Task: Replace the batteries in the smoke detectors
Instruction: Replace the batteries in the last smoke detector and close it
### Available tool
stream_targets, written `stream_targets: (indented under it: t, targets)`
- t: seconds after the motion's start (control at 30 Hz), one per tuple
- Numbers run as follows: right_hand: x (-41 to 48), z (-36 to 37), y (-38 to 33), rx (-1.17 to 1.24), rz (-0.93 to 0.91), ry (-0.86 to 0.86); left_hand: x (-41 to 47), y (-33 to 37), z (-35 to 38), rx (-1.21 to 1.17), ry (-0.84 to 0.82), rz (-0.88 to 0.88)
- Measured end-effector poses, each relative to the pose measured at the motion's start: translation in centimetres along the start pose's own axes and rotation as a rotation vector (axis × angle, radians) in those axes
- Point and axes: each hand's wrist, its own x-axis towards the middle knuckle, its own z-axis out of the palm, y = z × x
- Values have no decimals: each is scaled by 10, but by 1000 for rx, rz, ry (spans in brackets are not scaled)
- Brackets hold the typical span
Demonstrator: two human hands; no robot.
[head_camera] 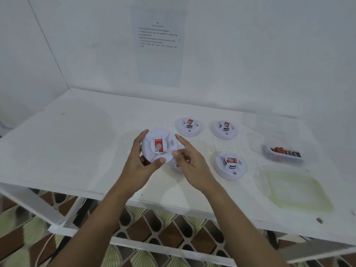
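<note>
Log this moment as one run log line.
left hand: grips white round plastic smoke detector | right hand: pinches its rim | held above white table | clear plastic battery tub: untouched

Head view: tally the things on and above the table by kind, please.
Detectors: 4, one held by the left hand and right hand, three on the table
Battery tray: 1
Clear container: 1
Total: 6
A white piece under the right hand and a faint clear shape at the back right are too unclear to count.
</note>
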Motion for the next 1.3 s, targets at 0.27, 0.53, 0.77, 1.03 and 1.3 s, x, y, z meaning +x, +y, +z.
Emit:
stream_targets:
  t: [0.27, 0.53, 0.77, 1.03, 1.3]
  targets:
    - [0, 9, -1, -2, 11, -4, -1, -2, -8, 22, -2, -9]
    - [-1, 12, -5, 27, 8, -6, -3, -2, -13, 27, -2, -24]
    - [6, 3, -7, 52, 13, 1, 2, 4, -18, -52, -25, -82]
    - [24, -5, -5, 103, 23, -39, 20, 6, -15, 91, 60, -67]
    - [54, -14, 1, 115, 0, -47, 40, 16, -9, 147, 117, -61]
